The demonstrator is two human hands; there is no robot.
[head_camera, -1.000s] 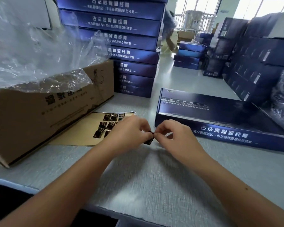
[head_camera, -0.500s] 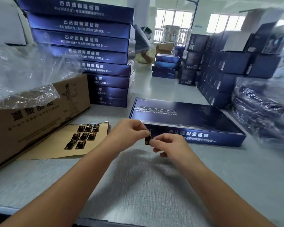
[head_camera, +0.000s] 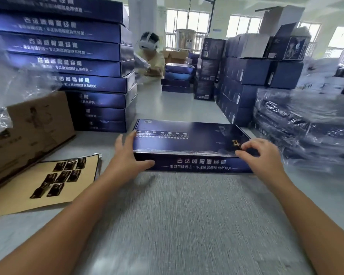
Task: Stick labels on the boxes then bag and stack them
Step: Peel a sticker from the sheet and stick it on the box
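Label [head_camera: 238,145] pinched in my right hand [head_camera: 264,155] at corner of centre-frame box [head_camera: 187,143], left hand [head_camera: 127,157] flat, bracing; box sliding could skew it.

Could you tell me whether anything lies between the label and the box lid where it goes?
Nothing visible does. The right hand pinches the label at the near right corner of the box, whose lid is bare there; the left hand touches the near left corner, well aside.

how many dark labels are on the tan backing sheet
8 small dark rectangular labels on the tan paper backing sheet: three far row, three middle, two nearest. Blur could hide one.
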